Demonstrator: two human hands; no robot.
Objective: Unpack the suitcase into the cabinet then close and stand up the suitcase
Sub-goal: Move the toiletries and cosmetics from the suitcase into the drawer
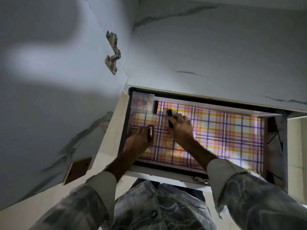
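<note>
An open cabinet drawer (166, 171) lies below me, lined with a pink, yellow and purple checked sheet (224, 130). My left hand (137, 141) holds a small dark brown case with a silver clasp (150, 131) over the drawer's left part. My right hand (181, 128) grips a slim black object (170, 119) near the middle back. A clear plastic box with coloured items (142, 103) sits in the far left corner, and a black block (155, 107) stands beside it. The suitcase is out of view.
The open cabinet door (49, 80) stands at my left with a metal hinge (113, 53). White marbled cabinet panels (216, 55) rise behind the drawer. A brown bracket (78, 169) is fixed low on the door. The drawer's right half holds only the liner.
</note>
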